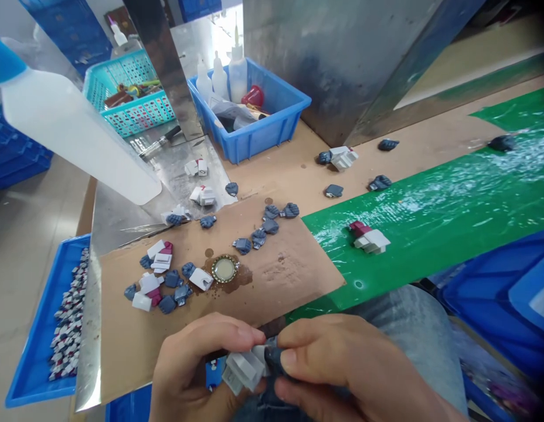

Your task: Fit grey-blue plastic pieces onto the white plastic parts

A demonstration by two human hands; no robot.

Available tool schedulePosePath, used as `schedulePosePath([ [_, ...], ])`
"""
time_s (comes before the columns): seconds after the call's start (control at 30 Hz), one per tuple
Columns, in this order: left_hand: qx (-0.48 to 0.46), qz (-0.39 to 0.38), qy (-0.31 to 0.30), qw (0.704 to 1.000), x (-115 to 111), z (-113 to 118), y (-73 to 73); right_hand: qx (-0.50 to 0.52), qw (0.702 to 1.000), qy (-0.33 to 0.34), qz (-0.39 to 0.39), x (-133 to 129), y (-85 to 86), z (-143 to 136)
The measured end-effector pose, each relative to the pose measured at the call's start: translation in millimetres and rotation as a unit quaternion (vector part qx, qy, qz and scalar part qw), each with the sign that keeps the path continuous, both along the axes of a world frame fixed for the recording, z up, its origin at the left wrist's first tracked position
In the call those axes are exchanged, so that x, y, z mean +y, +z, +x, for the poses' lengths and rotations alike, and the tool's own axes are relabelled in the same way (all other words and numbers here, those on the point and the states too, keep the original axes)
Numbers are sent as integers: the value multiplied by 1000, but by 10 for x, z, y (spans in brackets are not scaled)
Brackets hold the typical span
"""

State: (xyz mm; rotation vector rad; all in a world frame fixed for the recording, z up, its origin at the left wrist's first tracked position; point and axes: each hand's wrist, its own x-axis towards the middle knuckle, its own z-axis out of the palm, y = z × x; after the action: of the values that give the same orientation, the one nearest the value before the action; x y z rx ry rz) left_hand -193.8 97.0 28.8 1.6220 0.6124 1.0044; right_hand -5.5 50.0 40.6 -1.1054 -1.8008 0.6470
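At the bottom of the head view, my left hand (pixel 184 360) is closed on a light grey blocky toy arm part (pixel 244 370). My right hand (pixel 353 357) pinches a small dark grey toy fist (pixel 275 357) against the end of that part; fingers hide most of the fist. Just beyond the hands, a bottle cap (pixel 225 269) with liquid in it sits on a wet spot of the cardboard (pixel 293 269). Loose dark fists (pixel 242 245) lie around it. White and maroon arm pieces (pixel 162 258) lie to the left, some with fists attached.
A blue bin (pixel 267 139) with squeeze bottles stands at the back, beside a teal basket (pixel 140 114). A large white bottle (pixel 74 120) leans into view at left. A tray of many parts (pixel 67 328) is at lower left. A green belt (pixel 412 220) runs right, carrying some parts.
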Motion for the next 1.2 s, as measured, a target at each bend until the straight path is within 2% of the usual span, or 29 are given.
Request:
schedulePosePath([
  [0.1,-4,-4,5,1000,6,7,19,28,999,27,2,35,-17,29],
  [0.2,-2,2,8,1000,11,38,52,19,998,50,-43,73,10,61],
  [0.43,-2,36,42,998,24,119,109,6,997,50,-59,31,32,56],
  [0.7,27,51,9,998,4,31,62,18,997,53,-56,-35,18,51],
  [0.9,38,38,24,998,-51,39,37,71,990,80,-91,13,-14,45],
  [1.0,40,40,10,998,-57,68,46,74,988,88,-107,16,-7,57],
  [1.1,32,24,23,999,-54,71,57,67,994,38,-82,-23,53,78],
  [1.2,35,-11,42,998,-69,73,68,89,992,-65,-56,-83,96,102],
])
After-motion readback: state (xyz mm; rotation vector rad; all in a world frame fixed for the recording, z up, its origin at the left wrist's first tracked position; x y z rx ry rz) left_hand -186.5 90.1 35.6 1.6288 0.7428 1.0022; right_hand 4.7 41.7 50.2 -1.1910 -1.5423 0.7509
